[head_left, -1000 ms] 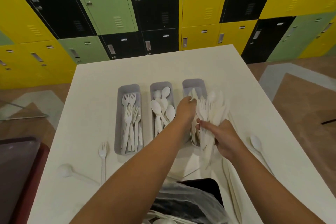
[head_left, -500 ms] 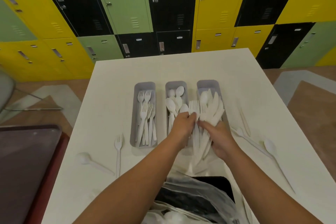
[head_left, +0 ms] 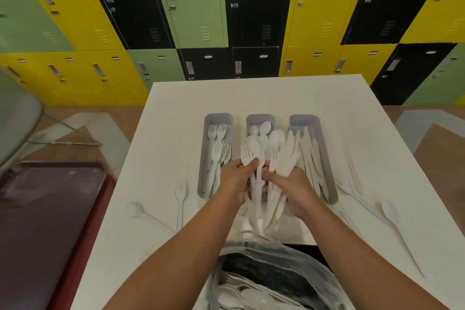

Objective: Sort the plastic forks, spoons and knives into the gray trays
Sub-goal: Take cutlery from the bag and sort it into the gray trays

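Three gray trays stand side by side on the white table [head_left: 251,98]. The left tray [head_left: 218,118] holds forks, the middle tray [head_left: 260,118] spoons, the right tray [head_left: 305,119] knives. My right hand [head_left: 293,190] grips a fanned bunch of mixed white cutlery [head_left: 279,171] above the middle tray's near end. My left hand [head_left: 235,178] pinches a fork [head_left: 253,171] at the bunch's left side. Loose on the table lie a fork [head_left: 180,202], a spoon [head_left: 136,209] at the left, and a spoon [head_left: 390,209] at the right.
A clear plastic bag [head_left: 271,282] with more white cutlery sits at the table's near edge below my arms. A knife [head_left: 353,171] lies right of the trays. A dark tray [head_left: 42,221] is at the left. Coloured lockers [head_left: 226,20] line the back wall.
Both hands have drawn the bunch left and nearer, from over the right tray to over the middle tray's near end. My left hand's fingers now pinch a fork out of the bunch.
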The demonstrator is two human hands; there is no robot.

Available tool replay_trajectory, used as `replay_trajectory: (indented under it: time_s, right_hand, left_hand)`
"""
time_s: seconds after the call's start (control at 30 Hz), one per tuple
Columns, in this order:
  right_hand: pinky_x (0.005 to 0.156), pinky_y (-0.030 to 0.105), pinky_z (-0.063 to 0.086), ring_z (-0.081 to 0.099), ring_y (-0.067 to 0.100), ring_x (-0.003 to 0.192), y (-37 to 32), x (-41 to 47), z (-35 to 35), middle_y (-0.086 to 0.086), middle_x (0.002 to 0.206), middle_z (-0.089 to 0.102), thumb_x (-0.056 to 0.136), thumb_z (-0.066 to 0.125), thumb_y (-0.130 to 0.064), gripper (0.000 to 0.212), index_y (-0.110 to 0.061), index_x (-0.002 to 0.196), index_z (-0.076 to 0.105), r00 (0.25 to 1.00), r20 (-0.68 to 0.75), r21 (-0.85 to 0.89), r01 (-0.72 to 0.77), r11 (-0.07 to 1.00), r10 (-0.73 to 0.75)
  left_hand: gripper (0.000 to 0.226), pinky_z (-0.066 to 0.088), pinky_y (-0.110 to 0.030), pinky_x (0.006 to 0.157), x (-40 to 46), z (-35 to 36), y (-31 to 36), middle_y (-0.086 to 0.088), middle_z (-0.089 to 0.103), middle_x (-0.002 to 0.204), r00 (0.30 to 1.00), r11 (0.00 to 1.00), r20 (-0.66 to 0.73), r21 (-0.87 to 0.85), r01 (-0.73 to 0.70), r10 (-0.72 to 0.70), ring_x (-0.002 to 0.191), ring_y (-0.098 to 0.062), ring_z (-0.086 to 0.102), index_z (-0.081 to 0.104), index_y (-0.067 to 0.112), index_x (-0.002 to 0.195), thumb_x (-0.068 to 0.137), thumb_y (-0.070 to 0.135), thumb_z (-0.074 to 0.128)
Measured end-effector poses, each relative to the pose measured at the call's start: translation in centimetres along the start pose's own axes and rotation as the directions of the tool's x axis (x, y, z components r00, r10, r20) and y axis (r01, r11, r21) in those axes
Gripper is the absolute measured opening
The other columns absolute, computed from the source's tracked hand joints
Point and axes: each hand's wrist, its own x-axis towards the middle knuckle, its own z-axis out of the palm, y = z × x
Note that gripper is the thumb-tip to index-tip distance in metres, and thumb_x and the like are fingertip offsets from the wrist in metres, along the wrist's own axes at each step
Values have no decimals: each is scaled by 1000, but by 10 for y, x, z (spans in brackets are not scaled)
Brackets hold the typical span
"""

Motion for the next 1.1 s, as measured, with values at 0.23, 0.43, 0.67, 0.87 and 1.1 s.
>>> replay_trajectory:
  time_s: [0.23, 0.43, 0.67, 0.87, 1.1]
  right_hand:
    - [64, 27, 57, 63, 18, 69, 1, 2, 15, 9, 80, 67, 86, 63, -2, 15, -10, 99, 65, 998, 14, 109, -67, 992, 66]
    - [75, 35, 53, 61, 21, 75, -3, 1, 20, 7, 86, 69, 93, 46, -5, 22, -11, 94, 66, 990, 43, 161, -139, 977, 134]
    - [78, 32, 57, 71, 17, 87, -4, 3, 18, 10, 96, 72, 94, 47, -2, 23, -5, 111, 63, 996, 64, 127, -75, 989, 67]
    - [55, 28, 57, 73, 20, 72, -3, 4, 21, 15, 89, 72, 87, 62, -7, 22, 1, 108, 65, 994, 4, 209, -107, 972, 109]
    - [53, 26, 57, 72, 19, 68, -2, 4, 18, 13, 84, 73, 88, 60, -4, 20, 2, 106, 64, 988, -3, 268, -150, 952, 156]
  left_hand:
    - [12, 57, -28, 58, 14, -26, 12, -5, 69, 62, 975, 985, -149, 81, -152, 163, 57, -16, 67, 64, 7, 74, 86, 9, 65]
    - [15, 42, -27, 58, 40, -53, 30, -17, 59, 81, 859, 775, -240, 582, -246, 453, 77, -25, 56, 58, 4, 85, 88, 18, 60]
    - [23, 47, -23, 79, 10, -27, 21, 1, 67, 91, 880, 690, 97, 583, -430, 466, 79, -5, 61, 64, 8, 101, 87, 27, 63]
    - [26, 57, -26, 67, 2, -19, 6, -8, 62, 85, 959, 918, 214, 309, -248, 187, 77, -20, 62, 60, 4, 100, 82, 17, 71]
    - [10, 56, -25, 65, 2, -25, 4, -9, 64, 73, 914, 810, 326, 452, -374, 240, 64, -10, 61, 64, 0, 89, 80, 3, 67]
